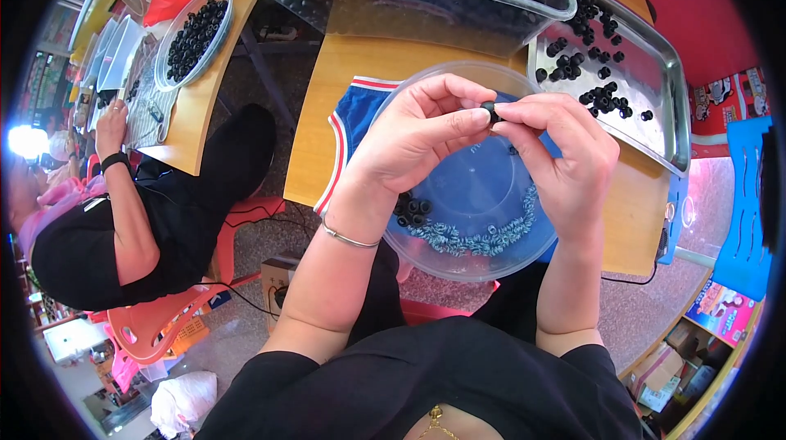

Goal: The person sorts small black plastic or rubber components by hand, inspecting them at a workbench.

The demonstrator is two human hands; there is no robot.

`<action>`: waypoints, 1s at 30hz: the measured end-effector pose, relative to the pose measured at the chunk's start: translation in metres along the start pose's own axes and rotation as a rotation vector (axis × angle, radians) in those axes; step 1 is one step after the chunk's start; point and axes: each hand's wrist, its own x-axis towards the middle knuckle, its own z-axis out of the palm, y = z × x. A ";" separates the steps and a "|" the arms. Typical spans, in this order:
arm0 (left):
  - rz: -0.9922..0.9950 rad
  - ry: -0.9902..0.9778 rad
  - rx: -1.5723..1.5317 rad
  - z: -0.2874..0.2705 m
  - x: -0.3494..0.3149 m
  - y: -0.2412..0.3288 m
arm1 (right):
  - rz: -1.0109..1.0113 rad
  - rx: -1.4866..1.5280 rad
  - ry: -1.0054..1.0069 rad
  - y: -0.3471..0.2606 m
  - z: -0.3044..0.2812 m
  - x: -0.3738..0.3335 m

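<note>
Between the fingertips of both hands is a small round black part (pixel 490 111), held above a clear round plastic basin (pixel 458 268). My left hand (pixel 430 117) pinches it from the left with thumb and forefinger. From the right, my right hand (pixel 565 141) closes thumb and forefinger at its other side; whether a smaller piece is in that pinch I cannot make out. Inside the basin, a curved heap of small pale blue-green pieces (pixel 467 239) lies along the near side. Several black parts (pixel 412 209) rest at its left, partly behind my left wrist.
A large clear bin (pixel 409 10) full of black parts stands at the far side. To its right is a metal tray (pixel 663 133) with scattered black parts. Blue cloth with red-white trim (pixel 348 125) lies under the basin. At left, a co-worker (pixel 123 231) sits by another table (pixel 192 125).
</note>
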 end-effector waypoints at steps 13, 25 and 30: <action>-0.023 0.008 0.038 -0.002 -0.001 0.002 | 0.001 0.085 -0.032 0.007 0.002 -0.003; -0.073 -0.015 0.091 -0.009 -0.003 0.005 | 0.006 0.178 -0.074 0.015 0.003 -0.004; -0.104 0.012 0.139 -0.005 -0.003 0.007 | -0.040 0.139 -0.093 0.014 0.002 -0.004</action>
